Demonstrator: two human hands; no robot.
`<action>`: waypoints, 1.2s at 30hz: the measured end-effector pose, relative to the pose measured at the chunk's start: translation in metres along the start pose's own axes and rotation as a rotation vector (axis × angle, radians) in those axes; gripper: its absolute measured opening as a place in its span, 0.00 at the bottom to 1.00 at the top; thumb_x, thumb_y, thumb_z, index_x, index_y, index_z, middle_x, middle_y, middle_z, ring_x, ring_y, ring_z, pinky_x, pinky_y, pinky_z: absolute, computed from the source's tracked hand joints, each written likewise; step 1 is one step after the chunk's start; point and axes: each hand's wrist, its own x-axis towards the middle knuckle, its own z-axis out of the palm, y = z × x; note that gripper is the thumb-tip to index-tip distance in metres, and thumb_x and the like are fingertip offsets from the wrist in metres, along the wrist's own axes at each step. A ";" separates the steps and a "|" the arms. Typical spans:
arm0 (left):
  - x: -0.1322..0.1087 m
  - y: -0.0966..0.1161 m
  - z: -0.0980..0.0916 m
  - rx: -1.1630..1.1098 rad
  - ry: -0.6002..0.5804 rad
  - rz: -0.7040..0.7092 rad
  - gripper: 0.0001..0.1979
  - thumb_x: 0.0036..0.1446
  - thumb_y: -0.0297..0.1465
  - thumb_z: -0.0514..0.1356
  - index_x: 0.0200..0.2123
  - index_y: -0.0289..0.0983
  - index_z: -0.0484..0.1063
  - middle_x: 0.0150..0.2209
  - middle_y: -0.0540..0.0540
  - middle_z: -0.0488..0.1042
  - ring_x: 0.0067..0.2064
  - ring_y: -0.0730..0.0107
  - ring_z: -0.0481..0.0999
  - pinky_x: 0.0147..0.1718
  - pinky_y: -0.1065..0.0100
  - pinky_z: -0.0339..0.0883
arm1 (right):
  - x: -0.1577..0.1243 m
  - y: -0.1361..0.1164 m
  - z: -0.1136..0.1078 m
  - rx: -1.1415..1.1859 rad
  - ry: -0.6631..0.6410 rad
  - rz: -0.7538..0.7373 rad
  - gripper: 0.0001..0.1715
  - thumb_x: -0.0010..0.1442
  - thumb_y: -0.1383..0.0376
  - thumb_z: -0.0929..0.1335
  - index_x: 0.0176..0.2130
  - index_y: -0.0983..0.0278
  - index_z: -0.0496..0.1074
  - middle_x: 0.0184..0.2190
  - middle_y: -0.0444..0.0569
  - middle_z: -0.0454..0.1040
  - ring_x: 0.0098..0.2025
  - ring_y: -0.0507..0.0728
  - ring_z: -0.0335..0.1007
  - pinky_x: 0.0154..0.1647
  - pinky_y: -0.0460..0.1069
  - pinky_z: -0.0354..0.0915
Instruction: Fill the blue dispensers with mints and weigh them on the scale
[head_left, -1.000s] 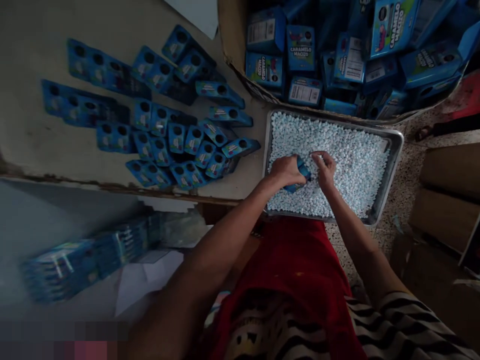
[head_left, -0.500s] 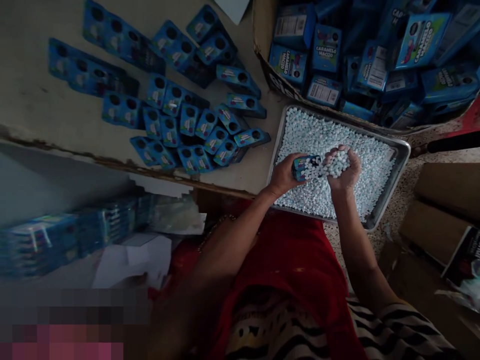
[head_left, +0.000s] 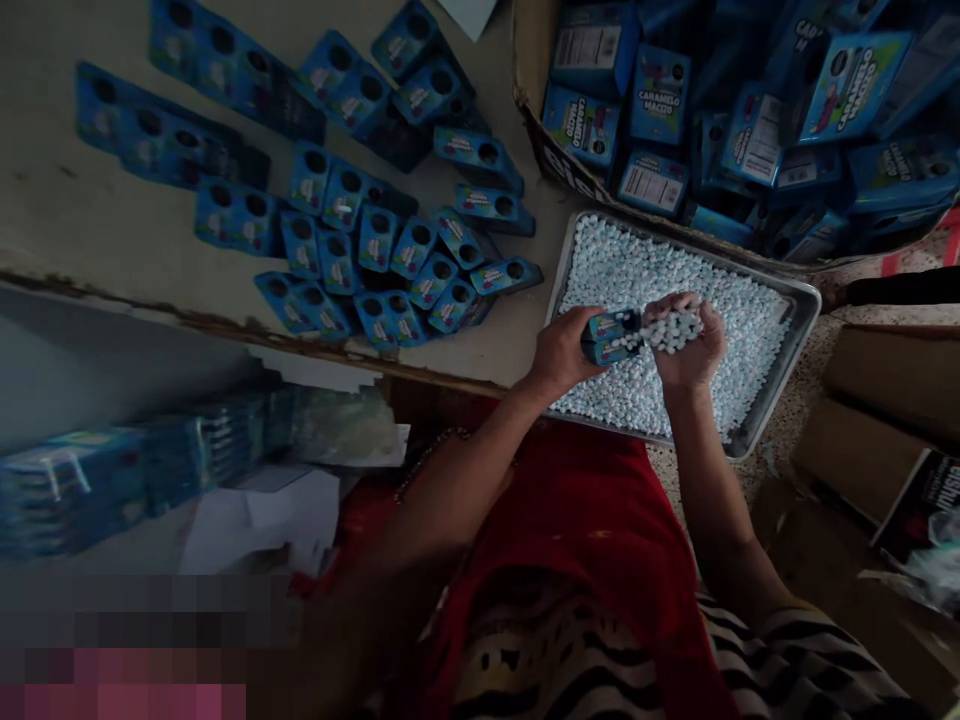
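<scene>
My left hand is closed around small blue candy boxes, seemingly two side by side, held over a metal tray. White and pale blue candies cover the tray's bottom. Cupped palm-up beside the boxes, my right hand carries a heap of candies. Some candies lie across the gap between its fingers and the box openings. On the table to the left stand several rows of blue boxes with dark round openings on top.
A cardboard carton full of blue boxes stands behind the tray. Brown cartons are stacked at the right. Below the table's edge, wrapped blue packs and white paper lie at the left. A person's dark-clothed limb shows at far right.
The heap in my right hand has shrunk, and fewer candies lie on top of the boxes in my left hand. My hands have barely moved; the view has shifted slightly.
</scene>
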 end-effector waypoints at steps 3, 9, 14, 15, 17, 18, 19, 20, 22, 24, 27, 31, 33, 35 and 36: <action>-0.002 -0.006 0.007 -0.020 0.037 0.013 0.40 0.43 0.29 0.78 0.61 0.43 0.73 0.59 0.42 0.83 0.60 0.47 0.84 0.61 0.55 0.78 | 0.002 0.002 0.006 -0.001 -0.036 -0.077 0.25 0.64 0.39 0.72 0.32 0.55 0.78 0.29 0.46 0.73 0.36 0.59 0.75 0.47 0.57 0.75; -0.003 -0.012 0.016 -0.053 0.041 0.102 0.37 0.47 0.32 0.77 0.60 0.41 0.74 0.58 0.39 0.82 0.60 0.45 0.84 0.61 0.54 0.78 | 0.008 0.010 0.006 -0.154 -0.111 -0.192 0.28 0.67 0.37 0.69 0.30 0.55 0.77 0.30 0.48 0.73 0.39 0.62 0.76 0.51 0.59 0.73; -0.004 -0.014 0.015 -0.067 0.080 0.114 0.33 0.54 0.34 0.76 0.62 0.41 0.73 0.60 0.38 0.81 0.63 0.46 0.82 0.64 0.53 0.76 | -0.003 0.022 0.007 -0.332 -0.172 -0.236 0.30 0.68 0.36 0.68 0.31 0.55 0.76 0.34 0.49 0.76 0.42 0.63 0.77 0.54 0.61 0.74; -0.005 -0.015 0.017 -0.069 0.084 0.117 0.33 0.54 0.34 0.76 0.62 0.41 0.74 0.61 0.38 0.81 0.64 0.46 0.81 0.65 0.52 0.76 | -0.006 0.025 0.008 -0.364 -0.177 -0.244 0.30 0.69 0.35 0.68 0.32 0.55 0.76 0.34 0.49 0.76 0.43 0.63 0.78 0.55 0.61 0.74; -0.006 -0.018 0.023 -0.081 0.109 0.120 0.33 0.54 0.33 0.76 0.62 0.42 0.74 0.61 0.39 0.81 0.64 0.46 0.81 0.66 0.49 0.76 | -0.014 0.028 0.008 -0.436 -0.207 -0.268 0.30 0.70 0.36 0.67 0.33 0.55 0.78 0.34 0.49 0.78 0.45 0.64 0.80 0.60 0.64 0.74; -0.007 -0.020 0.026 -0.095 0.125 0.133 0.33 0.54 0.33 0.77 0.61 0.41 0.74 0.60 0.39 0.81 0.63 0.47 0.81 0.65 0.48 0.77 | -0.018 0.029 0.007 -0.485 -0.234 -0.287 0.29 0.71 0.36 0.66 0.35 0.54 0.79 0.36 0.49 0.80 0.49 0.65 0.80 0.64 0.66 0.72; -0.008 -0.022 0.029 -0.115 0.141 0.157 0.32 0.53 0.32 0.77 0.61 0.41 0.74 0.59 0.39 0.82 0.62 0.47 0.82 0.64 0.48 0.78 | -0.023 0.029 0.004 -0.544 -0.264 -0.307 0.29 0.71 0.37 0.65 0.37 0.54 0.80 0.39 0.49 0.82 0.53 0.67 0.80 0.68 0.68 0.70; -0.010 -0.024 0.031 -0.138 0.158 0.185 0.33 0.53 0.32 0.77 0.60 0.41 0.73 0.58 0.39 0.82 0.62 0.48 0.83 0.63 0.48 0.79 | -0.027 0.028 -0.001 -0.606 -0.284 -0.330 0.29 0.73 0.38 0.64 0.40 0.53 0.82 0.43 0.50 0.83 0.57 0.68 0.80 0.72 0.70 0.67; -0.014 -0.027 0.031 -0.177 0.210 0.219 0.34 0.52 0.32 0.78 0.61 0.41 0.72 0.58 0.39 0.82 0.61 0.49 0.83 0.62 0.50 0.80 | -0.038 0.024 -0.018 -0.737 -0.252 -0.380 0.28 0.76 0.42 0.61 0.44 0.53 0.82 0.50 0.50 0.83 0.62 0.68 0.77 0.73 0.72 0.66; -0.019 -0.031 0.026 -0.186 0.236 0.213 0.36 0.53 0.32 0.78 0.64 0.42 0.71 0.61 0.39 0.81 0.63 0.50 0.82 0.64 0.51 0.78 | -0.053 0.023 -0.046 -0.916 -0.148 -0.418 0.25 0.77 0.47 0.60 0.48 0.54 0.81 0.54 0.52 0.82 0.62 0.68 0.77 0.69 0.71 0.70; -0.025 -0.035 0.016 -0.165 0.193 0.171 0.37 0.52 0.34 0.79 0.63 0.43 0.72 0.62 0.39 0.81 0.64 0.49 0.82 0.65 0.51 0.77 | -0.078 0.034 -0.096 -1.323 -0.089 -0.471 0.24 0.74 0.50 0.66 0.60 0.57 0.76 0.62 0.60 0.76 0.67 0.71 0.73 0.68 0.72 0.71; -0.029 -0.037 0.010 -0.145 0.205 0.044 0.39 0.48 0.32 0.80 0.62 0.42 0.72 0.59 0.40 0.81 0.60 0.48 0.83 0.61 0.53 0.79 | -0.085 0.068 -0.139 -1.719 -0.395 -0.403 0.43 0.66 0.43 0.73 0.71 0.59 0.71 0.79 0.65 0.56 0.82 0.81 0.49 0.77 0.77 0.59; -0.032 -0.037 0.010 -0.150 0.157 0.043 0.39 0.47 0.32 0.80 0.61 0.42 0.72 0.58 0.41 0.82 0.59 0.49 0.84 0.59 0.55 0.79 | -0.067 0.081 -0.143 -1.809 -0.466 -0.365 0.48 0.64 0.39 0.74 0.74 0.56 0.69 0.81 0.62 0.53 0.84 0.81 0.44 0.79 0.77 0.55; -0.036 -0.037 0.010 -0.156 0.136 0.015 0.39 0.46 0.33 0.81 0.60 0.42 0.72 0.56 0.42 0.82 0.57 0.51 0.85 0.58 0.57 0.80 | -0.039 0.089 -0.140 -1.836 -0.432 -0.393 0.50 0.63 0.38 0.74 0.74 0.55 0.69 0.81 0.62 0.55 0.83 0.81 0.47 0.79 0.75 0.56; -0.037 -0.038 0.010 -0.157 0.148 -0.018 0.39 0.46 0.34 0.81 0.60 0.42 0.72 0.56 0.42 0.83 0.56 0.51 0.85 0.57 0.57 0.80 | -0.024 0.090 -0.138 -1.825 -0.394 -0.412 0.48 0.63 0.39 0.74 0.73 0.56 0.70 0.79 0.63 0.58 0.81 0.80 0.51 0.77 0.74 0.58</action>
